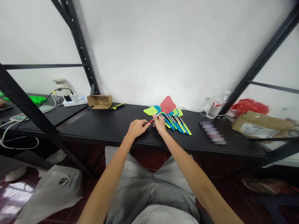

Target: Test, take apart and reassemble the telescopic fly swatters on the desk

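Note:
Both hands grip one red fly swatter, its mesh head tilted up to the right. My left hand is closed round the red handle at its lower end. Higher up, my right hand pinches the thin metal shaft near where it meets the handle. Just beyond and to the right, several more fly swatters with yellow, blue and green handles lie fanned on the black table. A yellow swatter head sticks out to the left of the red one. My right hand partly hides this group.
An open cardboard box and a black-and-yellow utility knife lie at the back left. To the right are a water bottle, a blurred-out item, a brown parcel and a red plastic bag. Black metal posts frame the table.

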Available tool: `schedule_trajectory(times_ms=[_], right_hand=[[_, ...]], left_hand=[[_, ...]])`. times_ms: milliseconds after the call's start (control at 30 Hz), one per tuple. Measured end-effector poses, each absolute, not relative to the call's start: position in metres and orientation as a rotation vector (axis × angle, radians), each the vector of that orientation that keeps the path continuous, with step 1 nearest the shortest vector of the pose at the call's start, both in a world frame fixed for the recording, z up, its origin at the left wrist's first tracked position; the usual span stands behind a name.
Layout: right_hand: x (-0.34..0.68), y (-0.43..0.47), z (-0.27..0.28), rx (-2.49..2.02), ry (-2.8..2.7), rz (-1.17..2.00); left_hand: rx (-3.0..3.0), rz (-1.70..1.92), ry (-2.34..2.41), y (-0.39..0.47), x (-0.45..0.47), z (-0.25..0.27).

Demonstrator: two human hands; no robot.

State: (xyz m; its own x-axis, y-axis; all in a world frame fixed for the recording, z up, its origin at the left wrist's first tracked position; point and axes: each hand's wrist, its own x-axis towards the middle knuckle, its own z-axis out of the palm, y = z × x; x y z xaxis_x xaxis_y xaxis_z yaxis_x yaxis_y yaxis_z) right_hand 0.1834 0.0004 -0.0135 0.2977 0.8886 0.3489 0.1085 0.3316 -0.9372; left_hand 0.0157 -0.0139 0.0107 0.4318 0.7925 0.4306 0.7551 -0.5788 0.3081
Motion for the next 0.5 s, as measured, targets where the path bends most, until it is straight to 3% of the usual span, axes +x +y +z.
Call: schedule_trajectory(times_ms=[200, 500], right_hand=[[0.1762, -0.0056, -0.0091, -1.406, -1.560, 0.437], [0.1785, 0.0009, -0.0044, -1.484, -1.563, 0.395]], left_hand=[[2.637, 0.809, 1.468, -0.0137, 0.0141, 0.0107], [2.684, 0.736, 1.430, -0.0180, 0.0178, 0.0136]])
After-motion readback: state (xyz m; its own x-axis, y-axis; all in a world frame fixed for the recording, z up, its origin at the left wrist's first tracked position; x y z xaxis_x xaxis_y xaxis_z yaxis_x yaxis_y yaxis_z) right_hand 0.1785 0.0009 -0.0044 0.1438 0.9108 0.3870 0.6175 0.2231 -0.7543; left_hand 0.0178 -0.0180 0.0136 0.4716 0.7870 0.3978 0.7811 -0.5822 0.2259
